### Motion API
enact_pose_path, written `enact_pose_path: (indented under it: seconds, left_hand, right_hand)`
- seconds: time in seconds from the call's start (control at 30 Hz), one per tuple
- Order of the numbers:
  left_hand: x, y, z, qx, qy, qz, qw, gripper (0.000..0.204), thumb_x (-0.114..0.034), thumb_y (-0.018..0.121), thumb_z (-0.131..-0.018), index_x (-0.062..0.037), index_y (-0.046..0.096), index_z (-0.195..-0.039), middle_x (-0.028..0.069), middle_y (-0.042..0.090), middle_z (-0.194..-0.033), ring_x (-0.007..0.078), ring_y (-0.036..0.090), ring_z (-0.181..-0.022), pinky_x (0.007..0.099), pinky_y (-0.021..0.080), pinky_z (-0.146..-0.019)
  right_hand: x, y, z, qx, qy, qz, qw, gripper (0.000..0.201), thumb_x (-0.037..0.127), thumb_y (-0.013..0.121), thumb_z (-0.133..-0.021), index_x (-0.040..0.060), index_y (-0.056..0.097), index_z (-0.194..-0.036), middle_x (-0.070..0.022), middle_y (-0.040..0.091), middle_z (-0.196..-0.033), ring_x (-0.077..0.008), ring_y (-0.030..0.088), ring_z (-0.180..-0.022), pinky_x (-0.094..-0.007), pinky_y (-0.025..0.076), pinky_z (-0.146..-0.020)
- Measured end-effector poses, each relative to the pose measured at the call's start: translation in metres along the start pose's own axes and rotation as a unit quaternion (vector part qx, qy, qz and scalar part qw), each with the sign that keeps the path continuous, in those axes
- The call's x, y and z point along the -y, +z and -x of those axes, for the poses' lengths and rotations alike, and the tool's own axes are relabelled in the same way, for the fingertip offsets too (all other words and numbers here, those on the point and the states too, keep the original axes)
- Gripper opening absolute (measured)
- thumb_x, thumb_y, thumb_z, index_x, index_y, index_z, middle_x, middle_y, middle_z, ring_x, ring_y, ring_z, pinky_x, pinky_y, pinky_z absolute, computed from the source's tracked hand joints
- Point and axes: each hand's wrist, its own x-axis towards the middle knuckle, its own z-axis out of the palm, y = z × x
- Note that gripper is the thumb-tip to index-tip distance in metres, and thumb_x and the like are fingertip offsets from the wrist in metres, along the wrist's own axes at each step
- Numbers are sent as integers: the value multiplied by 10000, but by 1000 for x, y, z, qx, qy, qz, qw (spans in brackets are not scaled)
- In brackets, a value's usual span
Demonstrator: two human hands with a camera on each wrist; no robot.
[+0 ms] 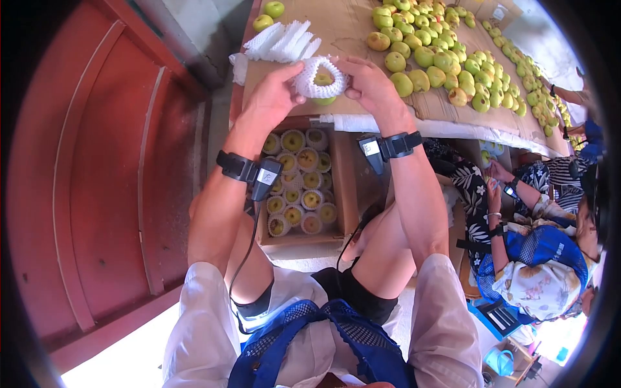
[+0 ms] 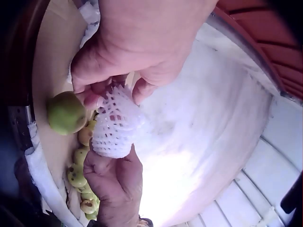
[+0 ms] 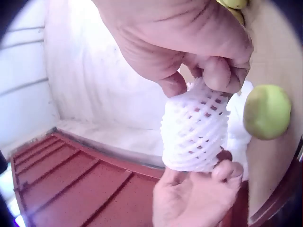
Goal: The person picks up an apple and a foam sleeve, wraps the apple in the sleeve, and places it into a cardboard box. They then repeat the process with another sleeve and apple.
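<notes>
A white foam fruit net is stretched open between both hands above the near edge of the table. My left hand pinches one side of it, thumb and fingers at the rim. On the other side my right hand grips the rim too. Fingers show through the mesh in the right wrist view. Just beneath the net a green apple sits on the cardboard; both wrist views show this apple apart from the net. Flattened foam nets lie beyond my left hand.
Many green apples cover the cardboard-topped table to the right. Below its edge stands a cardboard box of netted apples. A red metal door is at left. Another person sits at right.
</notes>
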Motion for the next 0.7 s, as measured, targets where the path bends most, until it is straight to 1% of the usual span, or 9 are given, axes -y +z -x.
enact_pose_path:
  seconds: [0.1,0.17,0.2,0.3,0.4,0.5,0.6,0.7]
  left_hand:
    - [6,-1,0,-51,6,-47,998,229,-255,617,-1014,-145,623,-1214,-48,643,-1030,55,541,-866,244,373,-609]
    - [12,-6,-8,-100,-1,-67,993,201,-255,617,-1017,-138,627,-1180,-56,631,-991,47,520,-821,233,356,-585]
    - [16,-9,-11,-112,3,-79,991,194,-260,616,-1019,-132,626,-1165,-55,626,-981,46,512,-805,230,349,-577]
    - [21,-9,-13,-141,10,-111,984,181,-274,609,-1026,-121,621,-1121,-52,612,-949,42,495,-761,218,331,-550]
    - [27,-8,-20,-165,6,-146,975,182,-292,587,-1039,-117,610,-1085,-43,596,-910,41,491,-725,211,316,-518]
    - [36,-12,-26,-180,-1,-187,966,209,-310,557,-1053,-106,597,-1057,-32,583,-877,46,483,-685,212,309,-486]
    - [43,-12,-28,-191,-14,-210,959,244,-322,531,-1062,-85,586,-1043,-22,570,-853,54,479,-655,219,316,-470]
    - [47,-10,-25,-204,-4,-204,958,267,-330,520,-1063,-71,582,-1044,-10,567,-842,64,488,-646,238,340,-467]
  right_hand:
    - [-7,2,-3,-32,-3,30,999,259,266,708,-935,49,708,-1076,35,610,-807,-43,499,-655,-224,300,-488]
    - [-9,4,-5,-72,-15,104,992,288,299,727,-914,36,718,-1032,18,623,-799,-63,511,-650,-242,331,-501]
    - [-11,5,-7,-93,-21,141,985,305,315,737,-903,30,723,-1010,9,630,-795,-73,517,-648,-251,347,-507]
    - [-17,9,-14,-129,-32,184,974,346,338,736,-893,6,725,-990,-8,643,-798,-109,542,-654,-276,412,-549]
    - [-29,6,-25,-152,-66,209,964,374,343,722,-901,-18,720,-998,-42,670,-787,-135,587,-680,-302,474,-606]
    - [-51,-2,-41,-190,-113,294,930,392,332,685,-920,-54,704,-986,-149,706,-799,-238,662,-713,-372,516,-671]
    - [-56,0,-41,-205,-129,369,897,394,321,642,-940,-69,691,-970,-263,704,-851,-357,703,-785,-431,526,-730]
    - [-53,5,-34,-202,-126,397,887,397,313,611,-956,-77,675,-980,-303,689,-868,-428,696,-835,-452,523,-753]
